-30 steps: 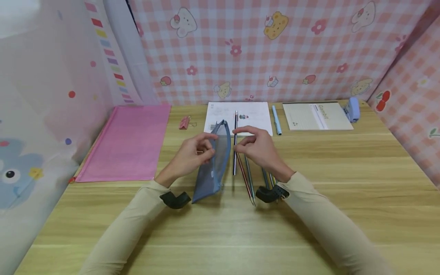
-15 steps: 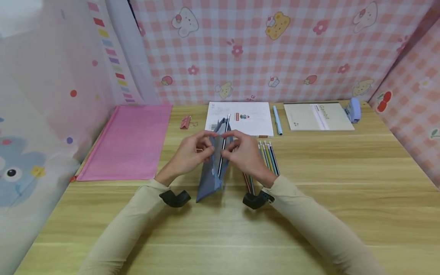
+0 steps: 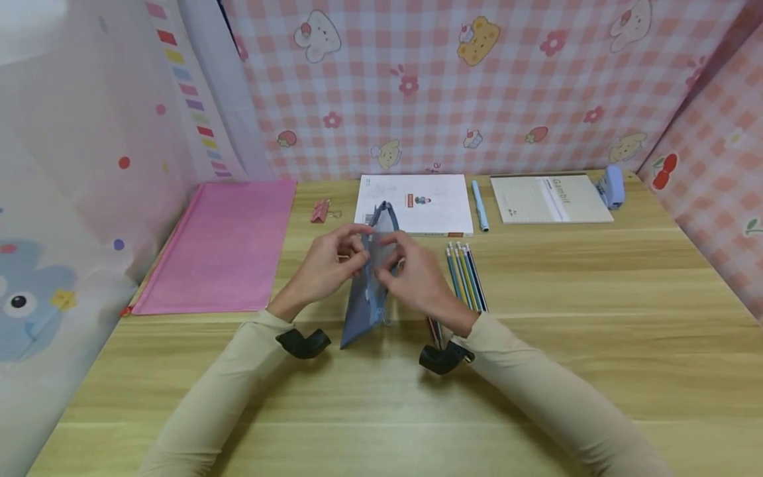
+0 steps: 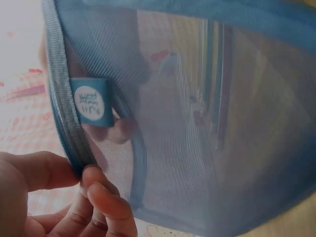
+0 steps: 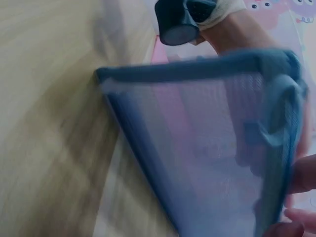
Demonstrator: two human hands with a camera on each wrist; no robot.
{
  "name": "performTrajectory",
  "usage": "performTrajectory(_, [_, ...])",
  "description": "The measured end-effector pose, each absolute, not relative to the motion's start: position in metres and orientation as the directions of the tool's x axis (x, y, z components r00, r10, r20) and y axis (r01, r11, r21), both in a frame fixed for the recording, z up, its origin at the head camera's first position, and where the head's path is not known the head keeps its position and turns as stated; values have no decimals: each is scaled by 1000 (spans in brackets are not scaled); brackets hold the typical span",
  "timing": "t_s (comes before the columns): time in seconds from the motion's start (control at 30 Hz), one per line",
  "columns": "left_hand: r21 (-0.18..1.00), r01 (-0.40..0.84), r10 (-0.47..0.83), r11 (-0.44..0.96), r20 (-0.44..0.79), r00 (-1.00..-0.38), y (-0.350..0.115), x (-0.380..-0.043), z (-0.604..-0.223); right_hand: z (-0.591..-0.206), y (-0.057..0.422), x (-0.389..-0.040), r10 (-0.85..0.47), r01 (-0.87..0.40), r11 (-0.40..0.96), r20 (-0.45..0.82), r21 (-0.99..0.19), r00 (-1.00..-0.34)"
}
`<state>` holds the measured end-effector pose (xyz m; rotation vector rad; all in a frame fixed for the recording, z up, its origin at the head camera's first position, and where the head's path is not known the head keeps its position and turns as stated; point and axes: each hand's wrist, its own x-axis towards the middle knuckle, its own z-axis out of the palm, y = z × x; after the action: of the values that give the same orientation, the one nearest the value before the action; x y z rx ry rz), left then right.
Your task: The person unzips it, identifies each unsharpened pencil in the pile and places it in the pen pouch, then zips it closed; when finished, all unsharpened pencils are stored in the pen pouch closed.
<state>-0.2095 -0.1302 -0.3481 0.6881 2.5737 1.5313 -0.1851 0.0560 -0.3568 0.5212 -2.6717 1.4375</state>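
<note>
A blue mesh pencil case [image 3: 359, 308] stands on edge in the head view, its zipped mouth spread apart. My left hand [image 3: 328, 265] pinches the left side of the mouth between thumb and forefinger; the left wrist view shows this grip beside a small blue tag [image 4: 93, 101]. At the right side of the mouth is my right hand [image 3: 414, 275], thumb and forefinger apart and bent, nothing seen between them. Right of it several striped pencils [image 3: 466, 275] lie side by side. More pencils [image 3: 434, 331] show partly under the right wrist.
Behind the case lies a white book [image 3: 441, 189], with a light blue pen [image 3: 479, 205] beside it. A notepad [image 3: 536, 202] and a purple stapler [image 3: 612, 187] are at the back right. At left are a pink zip folder [image 3: 220, 248] and a pink binder clip [image 3: 320, 211].
My right hand has carried a dark striped pencil left into the pencil case's mouth and let go of it. The left hand has kept its pinch on the case.
</note>
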Motion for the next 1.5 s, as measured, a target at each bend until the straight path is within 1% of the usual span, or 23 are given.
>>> performTrajectory(0.17, [850,335,403,407,162,-901,-131,-209,-347,-354,72,-187,-203,-358,439,297,-824,-933])
performTrajectory(0.33, [856,333,410,395,160,-898,-129,-208,-346,-353,101,-192,-178,-355,453,308,-818,-935])
performTrajectory(0.47, [849,338,415,406,158,-896,-129,-208,-345,-355,126,-198,-177,-323,523,270,-789,-946])
performTrajectory(0.57, [846,341,420,409,157,-894,-129,-209,-345,-358,144,-202,-196,-289,586,213,-757,-957])
performTrajectory(0.7, [845,340,427,412,150,-892,-129,-209,-345,-363,163,-204,-277,-285,647,130,-707,-952])
performTrajectory(0.8, [845,336,433,416,141,-890,-129,-209,-346,-368,174,-204,-357,-309,680,68,-665,-932])
performTrajectory(0.9, [845,337,437,416,139,-889,-129,-209,-346,-373,180,-203,-419,-335,697,19,-634,-908])
performTrajectory(0.97, [845,339,440,414,140,-887,-130,-209,-346,-376,182,-202,-453,-367,694,20,-619,-891])
performTrajectory(1.07, [845,341,443,413,141,-886,-130,-209,-346,-381,183,-201,-471,-393,691,35,-607,-882])
performTrajectory(1.27, [841,349,451,413,143,-881,-129,-208,-347,-389,181,-200,-444,-387,725,43,-570,-895])
performTrajectory(1.5, [837,361,454,411,155,-878,-127,-208,-347,-389,175,-199,-401,-345,769,15,-538,-916])
